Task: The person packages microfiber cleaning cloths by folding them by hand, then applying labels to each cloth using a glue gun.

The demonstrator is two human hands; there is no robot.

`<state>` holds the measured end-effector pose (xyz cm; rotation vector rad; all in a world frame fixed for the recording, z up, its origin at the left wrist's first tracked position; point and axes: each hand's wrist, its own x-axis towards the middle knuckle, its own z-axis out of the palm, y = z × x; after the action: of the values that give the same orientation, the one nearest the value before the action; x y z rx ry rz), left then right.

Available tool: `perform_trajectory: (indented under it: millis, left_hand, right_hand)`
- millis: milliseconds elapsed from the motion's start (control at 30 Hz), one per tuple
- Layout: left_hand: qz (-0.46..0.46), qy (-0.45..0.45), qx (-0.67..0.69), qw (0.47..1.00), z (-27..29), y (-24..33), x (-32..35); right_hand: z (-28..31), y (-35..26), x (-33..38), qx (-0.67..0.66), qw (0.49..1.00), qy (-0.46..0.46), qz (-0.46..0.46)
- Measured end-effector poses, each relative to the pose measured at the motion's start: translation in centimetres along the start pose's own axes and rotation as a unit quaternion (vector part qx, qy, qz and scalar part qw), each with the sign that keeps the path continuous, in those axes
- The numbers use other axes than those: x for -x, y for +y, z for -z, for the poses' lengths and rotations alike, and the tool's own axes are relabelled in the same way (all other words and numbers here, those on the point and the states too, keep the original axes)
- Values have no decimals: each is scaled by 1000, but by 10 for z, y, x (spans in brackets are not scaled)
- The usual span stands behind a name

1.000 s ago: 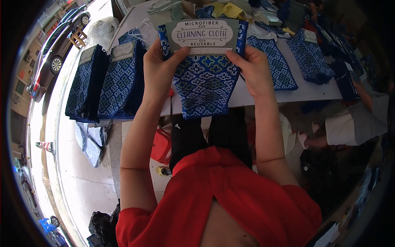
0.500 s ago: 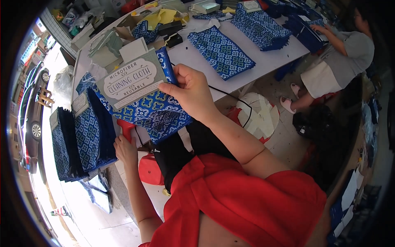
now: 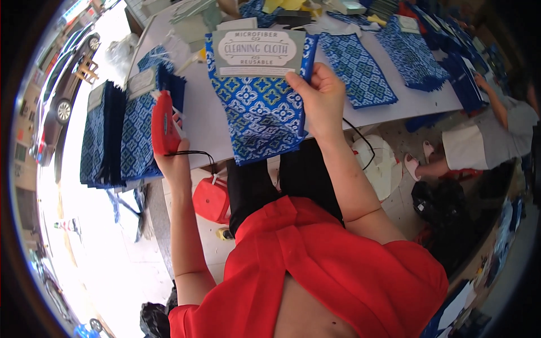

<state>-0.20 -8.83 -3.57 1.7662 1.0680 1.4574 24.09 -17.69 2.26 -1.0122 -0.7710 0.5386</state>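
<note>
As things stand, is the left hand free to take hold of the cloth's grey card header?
Probably not: the left hand is closed around a red tool, off to the cloth's left, while the right hand alone grips the blue patterned cloth beside its card header.

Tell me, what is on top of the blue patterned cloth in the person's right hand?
A grey-green paper card lies across the top of the blue cloth, with the right hand pinching its edge. The cloth under the card is hidden.

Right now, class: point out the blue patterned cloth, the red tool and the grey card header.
blue patterned cloth (image 3: 256, 121), head view, middle of its patterned face.
red tool (image 3: 160, 124), head view, its red body.
grey card header (image 3: 259, 52), head view, centre of the card.
</note>
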Motion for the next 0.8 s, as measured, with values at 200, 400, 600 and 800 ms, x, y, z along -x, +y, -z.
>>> perform_trajectory:
  millis: [200,400,600,800]
  left_hand:
    - [208,-118,285,928,-33,95,37]
    - [122,-190,204,953,-61,107,43]
    - [156,-184,207,948,-65,101,45]
    - [141,-166,212,953,-65,97,46]
  right_hand:
    - [-18,4,4,32,999,-14,40]
    - [-27,-1,13,68,995,-22,63]
    - [-29,0,15,79,994,-26,76]
    - [-32,2,17,85,994,-37,63]
